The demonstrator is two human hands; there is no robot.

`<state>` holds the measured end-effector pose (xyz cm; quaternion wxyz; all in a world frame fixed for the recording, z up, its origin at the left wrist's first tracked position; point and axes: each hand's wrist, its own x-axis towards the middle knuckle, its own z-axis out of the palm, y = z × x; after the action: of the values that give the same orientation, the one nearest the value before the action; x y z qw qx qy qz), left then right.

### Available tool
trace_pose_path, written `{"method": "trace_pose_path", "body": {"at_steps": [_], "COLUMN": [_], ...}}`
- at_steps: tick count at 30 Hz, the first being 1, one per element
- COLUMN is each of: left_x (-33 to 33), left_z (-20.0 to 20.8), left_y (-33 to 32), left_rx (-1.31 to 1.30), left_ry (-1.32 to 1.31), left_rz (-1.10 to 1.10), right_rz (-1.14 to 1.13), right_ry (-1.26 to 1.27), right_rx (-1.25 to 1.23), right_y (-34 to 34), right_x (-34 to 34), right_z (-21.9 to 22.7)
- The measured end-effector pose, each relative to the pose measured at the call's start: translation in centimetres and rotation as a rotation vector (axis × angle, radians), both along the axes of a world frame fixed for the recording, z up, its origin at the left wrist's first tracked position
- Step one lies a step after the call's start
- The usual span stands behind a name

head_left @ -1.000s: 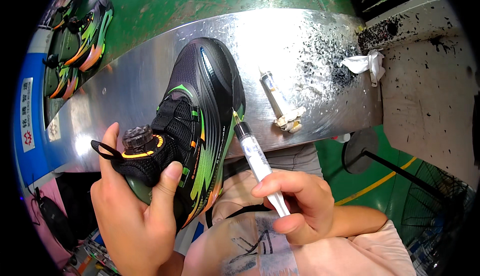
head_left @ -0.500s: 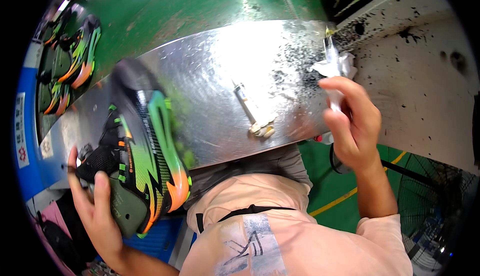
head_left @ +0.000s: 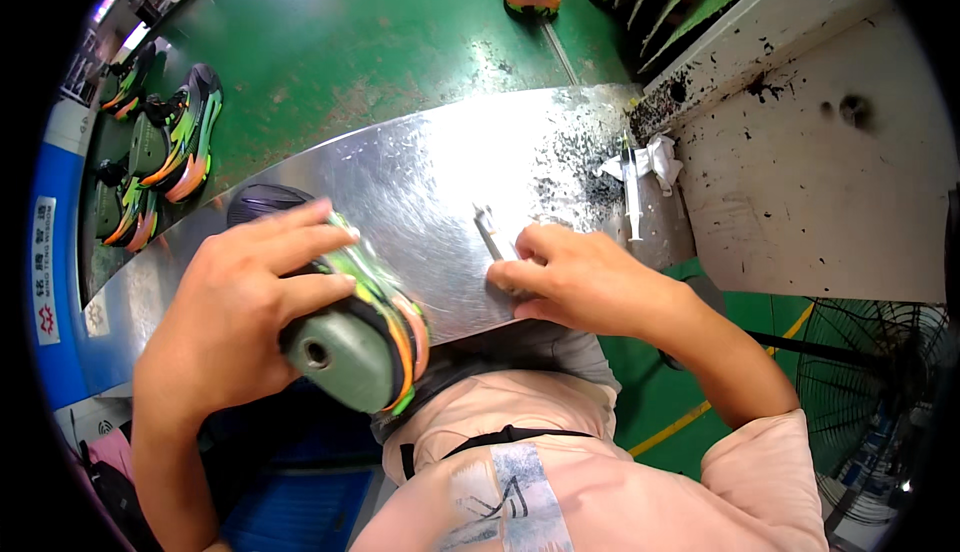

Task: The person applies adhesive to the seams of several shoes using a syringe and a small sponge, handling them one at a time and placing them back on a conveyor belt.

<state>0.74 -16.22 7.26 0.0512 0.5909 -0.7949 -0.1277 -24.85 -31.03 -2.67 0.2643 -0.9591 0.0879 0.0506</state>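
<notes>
My left hand (head_left: 240,302) is wrapped over a black, green and orange sports shoe (head_left: 412,327) at the near left of the metal table. A dark green shoe last (head_left: 345,357) with a round hole fills the shoe, its top turned toward me. The hand covers much of the upper. My right hand (head_left: 585,277) has its thumb and fingers closed about the rear of a small syringe (head_left: 492,236), whose tip points away from me. A second syringe (head_left: 632,192) lies farther right beside a crumpled white tissue (head_left: 658,162).
Black specks cover the right end of the metal table (head_left: 420,167). Beyond its curved edge, a green surface (head_left: 350,52) holds several similar shoes (head_left: 185,142) at left and more at the top. A stained white panel (head_left: 820,182) bounds the right; a fan (head_left: 870,382) stands below.
My right hand has let go of the syringe by the tissue and moved left to the other one. The shoe has turned and come nearer, with my left hand now over it.
</notes>
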Motion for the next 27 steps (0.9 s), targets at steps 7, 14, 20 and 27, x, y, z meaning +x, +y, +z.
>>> {"method": "trace_pose_path", "body": {"at_steps": [7, 14, 20, 27], "left_x": [-3.1, -5.1, -5.4, -5.4], "left_z": [-2.7, -5.0, -5.6, -5.9], "left_y": [8.2, 11.0, 11.6, 11.8], "left_rx": [-0.374, -0.452, -0.459, -0.490], "left_ry": [0.076, 0.006, -0.007, 0.051], "left_rz": [0.318, 0.482, 0.473, 0.489], "right_rz": [-0.418, -0.523, -0.403, -0.359], "right_ry": [-0.051, -0.100, -0.397, -0.175], "right_rx": [0.375, 0.568, 1.436, 1.655], "right_y": [2.8, 4.7, 5.6, 6.9], "right_x": [-2.8, -2.8, 5.9, 11.7], "right_z": [0.3, 1.1, 5.1, 5.1]}}
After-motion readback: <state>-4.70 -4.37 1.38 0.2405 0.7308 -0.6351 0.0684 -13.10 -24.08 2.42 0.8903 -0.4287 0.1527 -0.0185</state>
